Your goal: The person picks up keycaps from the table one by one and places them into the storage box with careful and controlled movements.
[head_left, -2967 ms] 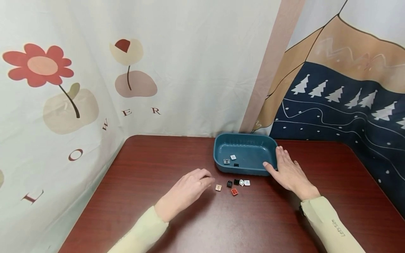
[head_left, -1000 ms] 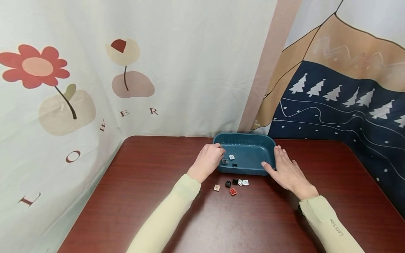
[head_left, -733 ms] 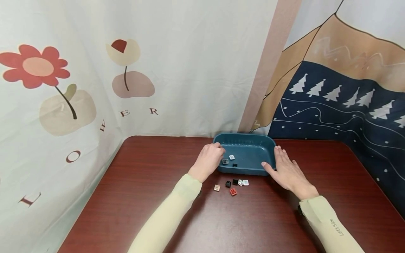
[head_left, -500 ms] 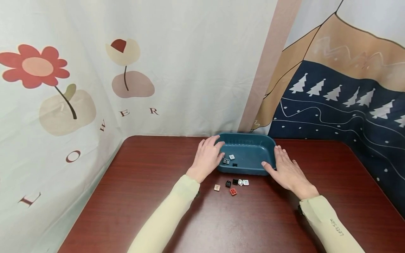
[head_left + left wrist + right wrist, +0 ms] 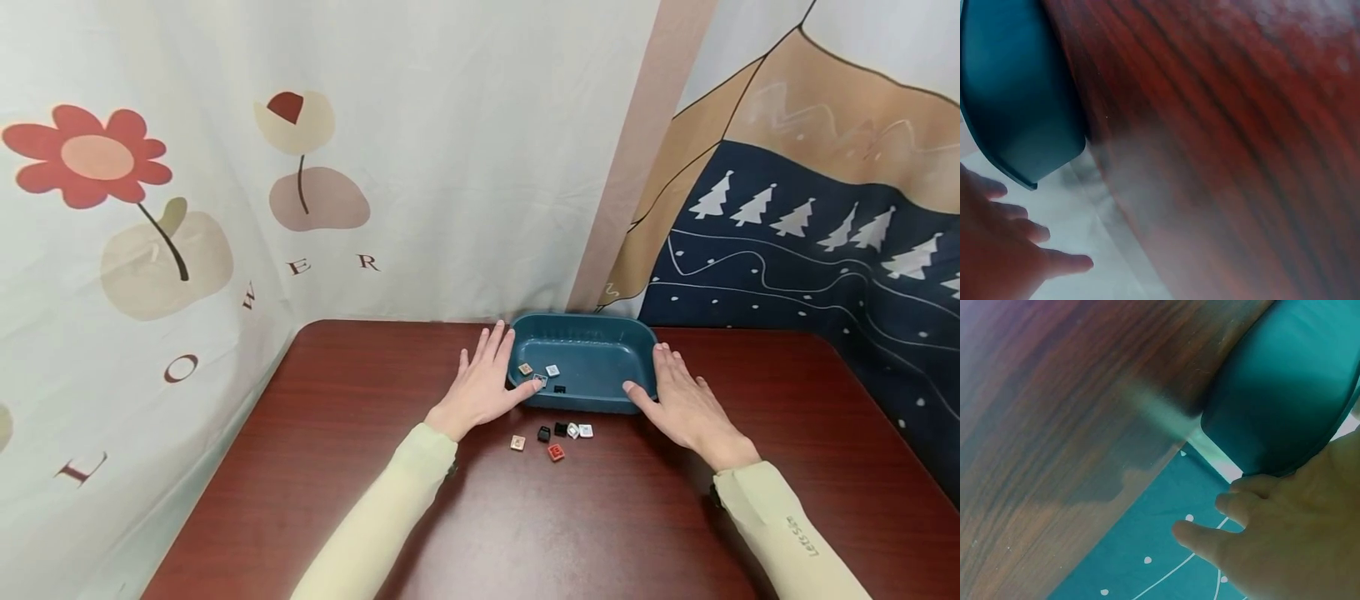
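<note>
A teal plastic tray [image 5: 592, 406] stands at the back of the table, with my hands at its two ends. My left hand [image 5: 480, 387] lies with spread, straight fingers along the left end, its thumb reaching over the front-left rim. At the right end, my right hand [image 5: 688, 412] has straight fingers against the outside, thumb over the rim. Inside the tray are a tan keycap [image 5: 525, 368], a white keycap [image 5: 552, 370], a black keycap [image 5: 559, 389] and a grey keycap [image 5: 540, 380], partly hidden by the left thumb. Neither hand holds a keycap.
In front of the tray lie a loose tan keycap [image 5: 517, 443], a red keycap [image 5: 555, 452], two black ones and two white ones [image 5: 586, 431]. The dark red wooden table [image 5: 600, 525] ends against a printed curtain [image 5: 450, 167] behind the tray.
My left hand moved from the loose keycaps to the tray's left end, then its curled fingers spread straight. A tan keycap now shows inside the tray. My right hand stays in place.
</note>
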`<act>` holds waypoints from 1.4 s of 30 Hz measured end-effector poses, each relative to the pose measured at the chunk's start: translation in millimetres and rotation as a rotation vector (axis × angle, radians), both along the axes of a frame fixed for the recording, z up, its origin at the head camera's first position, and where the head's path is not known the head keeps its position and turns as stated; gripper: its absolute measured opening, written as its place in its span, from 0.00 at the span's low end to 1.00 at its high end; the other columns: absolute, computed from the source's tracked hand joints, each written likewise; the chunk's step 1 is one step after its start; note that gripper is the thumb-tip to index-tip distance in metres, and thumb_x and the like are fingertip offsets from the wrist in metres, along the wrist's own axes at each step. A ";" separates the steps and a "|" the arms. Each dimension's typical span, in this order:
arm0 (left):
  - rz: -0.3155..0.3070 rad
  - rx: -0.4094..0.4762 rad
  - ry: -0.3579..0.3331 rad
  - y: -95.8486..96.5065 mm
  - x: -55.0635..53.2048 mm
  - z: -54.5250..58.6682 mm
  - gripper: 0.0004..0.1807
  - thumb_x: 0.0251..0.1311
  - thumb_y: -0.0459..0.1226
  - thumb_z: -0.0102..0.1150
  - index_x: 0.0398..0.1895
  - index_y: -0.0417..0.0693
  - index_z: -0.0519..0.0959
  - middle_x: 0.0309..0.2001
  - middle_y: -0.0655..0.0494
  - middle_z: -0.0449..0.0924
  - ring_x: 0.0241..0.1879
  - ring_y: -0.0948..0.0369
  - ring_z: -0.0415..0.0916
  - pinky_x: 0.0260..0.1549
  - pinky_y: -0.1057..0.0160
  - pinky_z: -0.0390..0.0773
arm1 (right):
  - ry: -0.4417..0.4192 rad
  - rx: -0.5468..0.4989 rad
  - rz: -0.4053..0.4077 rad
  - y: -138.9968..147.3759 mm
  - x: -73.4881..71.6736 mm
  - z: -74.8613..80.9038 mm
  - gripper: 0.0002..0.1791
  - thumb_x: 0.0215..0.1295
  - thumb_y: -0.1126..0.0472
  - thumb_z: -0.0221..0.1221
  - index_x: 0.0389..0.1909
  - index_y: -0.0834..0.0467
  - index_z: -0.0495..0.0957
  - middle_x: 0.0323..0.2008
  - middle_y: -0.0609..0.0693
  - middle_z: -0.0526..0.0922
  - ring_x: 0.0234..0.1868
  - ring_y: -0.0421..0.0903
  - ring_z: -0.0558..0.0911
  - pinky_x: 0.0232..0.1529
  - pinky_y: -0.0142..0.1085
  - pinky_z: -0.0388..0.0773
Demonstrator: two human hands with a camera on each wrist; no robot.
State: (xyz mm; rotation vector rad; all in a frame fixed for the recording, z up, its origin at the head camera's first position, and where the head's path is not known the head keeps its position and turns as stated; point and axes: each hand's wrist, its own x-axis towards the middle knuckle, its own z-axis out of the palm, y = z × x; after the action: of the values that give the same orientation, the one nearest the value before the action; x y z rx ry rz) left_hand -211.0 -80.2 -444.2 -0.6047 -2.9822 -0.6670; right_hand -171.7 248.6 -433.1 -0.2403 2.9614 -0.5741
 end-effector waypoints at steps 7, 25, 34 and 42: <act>-0.024 -0.043 -0.026 0.6 -0.3 -2.7 0.58 0.65 0.74 0.46 0.85 0.47 0.45 0.85 0.52 0.34 0.83 0.48 0.36 0.72 0.29 0.46 | -0.001 0.000 0.008 -0.2 0.5 -2.4 0.59 0.74 0.26 0.41 0.81 0.70 0.37 0.81 0.70 0.39 0.80 0.70 0.43 0.71 0.73 0.45; -0.026 -0.115 -0.101 2.9 0.7 3.2 0.60 0.64 0.76 0.42 0.85 0.48 0.39 0.85 0.55 0.29 0.83 0.49 0.36 0.72 0.30 0.47 | 0.034 -0.024 0.008 3.5 2.7 -0.3 0.58 0.74 0.26 0.42 0.82 0.67 0.36 0.82 0.66 0.36 0.81 0.69 0.39 0.72 0.72 0.41; -0.027 -0.107 -0.108 3.6 0.2 3.2 0.59 0.65 0.73 0.45 0.85 0.47 0.39 0.85 0.55 0.29 0.83 0.48 0.36 0.73 0.31 0.45 | 0.231 -0.018 0.064 -11.0 21.0 11.7 0.52 0.74 0.31 0.50 0.82 0.64 0.50 0.82 0.63 0.44 0.81 0.66 0.44 0.73 0.68 0.46; -0.024 -0.131 -0.125 4.5 1.0 4.2 0.61 0.64 0.77 0.40 0.85 0.48 0.38 0.85 0.55 0.27 0.83 0.48 0.35 0.73 0.32 0.48 | 0.344 0.015 0.129 -37.1 43.3 15.0 0.47 0.73 0.33 0.55 0.80 0.60 0.60 0.81 0.60 0.53 0.80 0.65 0.53 0.74 0.66 0.50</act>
State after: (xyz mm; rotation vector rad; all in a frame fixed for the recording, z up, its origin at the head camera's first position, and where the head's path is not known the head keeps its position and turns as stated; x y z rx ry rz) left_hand -210.1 -75.8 -440.0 -0.6294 -3.1593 -0.5335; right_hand -128.4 211.5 -418.1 -0.5778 3.2414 -0.5417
